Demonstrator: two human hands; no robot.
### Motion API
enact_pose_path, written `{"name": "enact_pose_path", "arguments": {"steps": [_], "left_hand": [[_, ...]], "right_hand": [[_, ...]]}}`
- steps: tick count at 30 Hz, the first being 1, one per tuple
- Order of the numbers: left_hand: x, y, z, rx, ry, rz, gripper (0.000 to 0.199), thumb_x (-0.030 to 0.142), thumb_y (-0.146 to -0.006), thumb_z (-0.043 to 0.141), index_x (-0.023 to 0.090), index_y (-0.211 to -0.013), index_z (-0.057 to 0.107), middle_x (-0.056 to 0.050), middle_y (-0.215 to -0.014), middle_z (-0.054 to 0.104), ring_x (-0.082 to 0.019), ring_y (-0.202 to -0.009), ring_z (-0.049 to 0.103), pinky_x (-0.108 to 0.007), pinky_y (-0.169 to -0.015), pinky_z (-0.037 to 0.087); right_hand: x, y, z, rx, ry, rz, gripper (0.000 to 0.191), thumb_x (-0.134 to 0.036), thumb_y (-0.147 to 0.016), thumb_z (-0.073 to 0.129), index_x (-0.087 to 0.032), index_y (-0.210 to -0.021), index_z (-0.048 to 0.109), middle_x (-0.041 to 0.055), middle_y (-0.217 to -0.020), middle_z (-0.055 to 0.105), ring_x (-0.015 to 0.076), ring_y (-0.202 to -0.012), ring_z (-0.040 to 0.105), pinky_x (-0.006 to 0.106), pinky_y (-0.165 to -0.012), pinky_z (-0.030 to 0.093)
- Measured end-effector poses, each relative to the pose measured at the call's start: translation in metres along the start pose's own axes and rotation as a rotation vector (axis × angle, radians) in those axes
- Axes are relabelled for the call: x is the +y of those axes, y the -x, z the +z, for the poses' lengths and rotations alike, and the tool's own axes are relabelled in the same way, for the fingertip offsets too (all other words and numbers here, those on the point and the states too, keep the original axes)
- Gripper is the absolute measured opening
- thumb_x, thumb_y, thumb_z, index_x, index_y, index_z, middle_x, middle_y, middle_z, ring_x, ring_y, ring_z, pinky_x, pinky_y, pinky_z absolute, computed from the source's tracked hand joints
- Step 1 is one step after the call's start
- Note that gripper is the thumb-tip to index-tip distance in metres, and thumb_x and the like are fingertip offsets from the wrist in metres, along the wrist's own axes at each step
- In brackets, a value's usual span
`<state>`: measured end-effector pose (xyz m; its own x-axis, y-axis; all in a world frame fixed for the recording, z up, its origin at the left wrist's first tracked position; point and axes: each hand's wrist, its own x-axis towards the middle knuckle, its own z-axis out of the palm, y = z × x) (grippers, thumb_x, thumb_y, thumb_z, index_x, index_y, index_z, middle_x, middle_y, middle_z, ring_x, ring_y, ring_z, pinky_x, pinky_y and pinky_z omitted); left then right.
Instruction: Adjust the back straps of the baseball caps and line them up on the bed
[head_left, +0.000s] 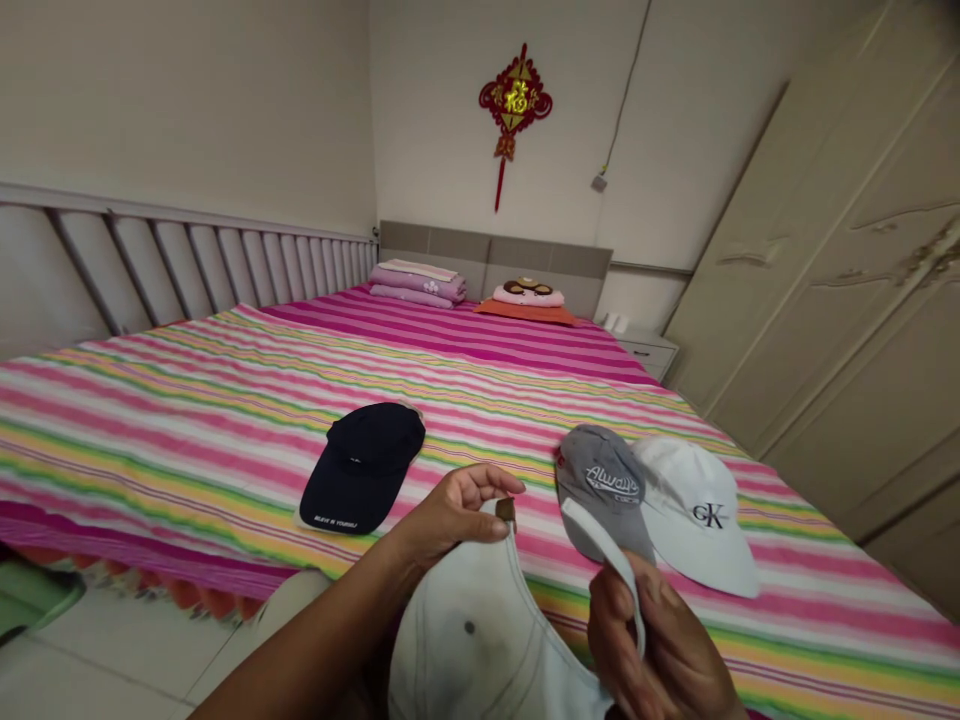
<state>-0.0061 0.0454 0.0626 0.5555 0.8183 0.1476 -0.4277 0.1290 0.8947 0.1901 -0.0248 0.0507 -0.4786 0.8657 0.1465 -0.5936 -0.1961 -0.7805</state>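
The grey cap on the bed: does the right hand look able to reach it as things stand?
Probably yes. The right hand is just below the grey cap, and only the strap of the white cap it holds lies between them. It may need to release that strap first.

Pink, yellow and green stripes run across the bedspread (172, 440) (loud ones); the held cap (472, 660) is smudged white.

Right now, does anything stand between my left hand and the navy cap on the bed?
Nothing visible does. Only the striped bedspread shows between the left hand and the navy cap. The white cap that this hand holds hangs below the hand, away from the navy cap.
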Motion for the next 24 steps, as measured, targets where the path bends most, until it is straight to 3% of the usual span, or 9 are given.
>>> {"name": "enact_pose_path", "arguments": {"steps": [3, 7, 10, 13, 15, 20, 24], "left_hand": [[0.001, 0.001, 0.004, 0.045, -0.18, 0.023, 0.03, 0.016, -0.055, 0.074, 0.013, -0.081, 0.062, 0.0, -0.066, 0.058, -0.006, -0.056, 0.05, -0.017, -0.053, 0.038], [0.008, 0.007, 0.01, 0.077, -0.491, 0.066, 0.023, 0.019, -0.064, 0.067, 0.013, -0.085, 0.062, -0.002, -0.072, 0.062, -0.01, -0.065, 0.054, -0.02, -0.059, 0.04], [0.016, 0.012, 0.014, -0.012, -0.766, 0.157, 0.021, 0.021, -0.071, 0.059, 0.014, -0.091, 0.063, -0.004, -0.08, 0.064, -0.013, -0.073, 0.057, -0.022, -0.067, 0.042], [0.023, 0.014, 0.017, -0.074, -0.919, 0.257, 0.023, 0.023, -0.078, 0.052, 0.016, -0.098, 0.062, -0.006, -0.088, 0.065, -0.014, -0.081, 0.057, -0.024, -0.073, 0.041], [0.021, 0.015, 0.017, -0.068, -0.805, 0.239, 0.023, 0.025, -0.079, 0.051, 0.016, -0.098, 0.062, -0.008, -0.091, 0.064, -0.016, -0.085, 0.057, -0.026, -0.076, 0.041], [0.002, 0.015, 0.014, -0.043, -0.107, 0.071, 0.024, 0.031, -0.073, 0.061, 0.014, -0.09, 0.063, -0.008, -0.084, 0.067, -0.018, -0.081, 0.06, -0.032, -0.079, 0.042], [-0.006, 0.016, 0.013, 0.032, -0.019, 0.048, 0.024, 0.029, -0.07, 0.065, 0.012, -0.087, 0.065, -0.007, -0.075, 0.068, -0.015, -0.072, 0.061, -0.026, -0.072, 0.043]], "right_hand": [[0.005, 0.002, 0.005, 0.039, -0.03, 0.054, 0.024, -0.042, -0.073, 0.058, -0.022, -0.076, 0.048, -0.0061, -0.037, 0.051, 0.0051, -0.017, 0.03, 0.013, -0.023, 0.028], [0.01, 0.0, 0.008, -0.059, -0.127, 0.022, 0.02, -0.038, -0.076, 0.055, -0.019, -0.072, 0.048, -0.0031, -0.044, 0.055, 0.0048, -0.022, 0.039, 0.012, -0.026, 0.031], [0.013, -0.002, 0.007, -0.063, -0.188, -0.027, 0.025, -0.038, -0.079, 0.051, -0.019, -0.064, 0.044, -0.0031, -0.05, 0.054, 0.0041, -0.022, 0.039, 0.012, -0.023, 0.03], [0.011, -0.004, 0.006, -0.055, -0.157, 0.004, 0.018, -0.034, -0.078, 0.053, -0.019, -0.072, 0.049, -0.0067, -0.043, 0.049, 0.0036, -0.019, 0.032, 0.013, -0.023, 0.032], [0.008, -0.005, 0.006, -0.034, -0.111, 0.031, 0.013, -0.031, -0.078, 0.054, -0.018, -0.078, 0.05, -0.0071, -0.039, 0.048, 0.0046, -0.019, 0.033, 0.015, -0.025, 0.034], [-0.001, -0.01, 0.013, 0.104, -0.002, 0.059, 0.024, -0.035, -0.08, 0.051, -0.016, -0.065, 0.049, -0.0062, -0.032, 0.046, 0.0048, -0.018, 0.032, 0.014, -0.023, 0.03], [-0.003, -0.013, 0.02, 0.118, 0.051, 0.12, 0.022, -0.034, -0.079, 0.053, -0.016, -0.067, 0.049, -0.0075, -0.029, 0.044, 0.0044, -0.017, 0.031, 0.013, -0.023, 0.027]]}}
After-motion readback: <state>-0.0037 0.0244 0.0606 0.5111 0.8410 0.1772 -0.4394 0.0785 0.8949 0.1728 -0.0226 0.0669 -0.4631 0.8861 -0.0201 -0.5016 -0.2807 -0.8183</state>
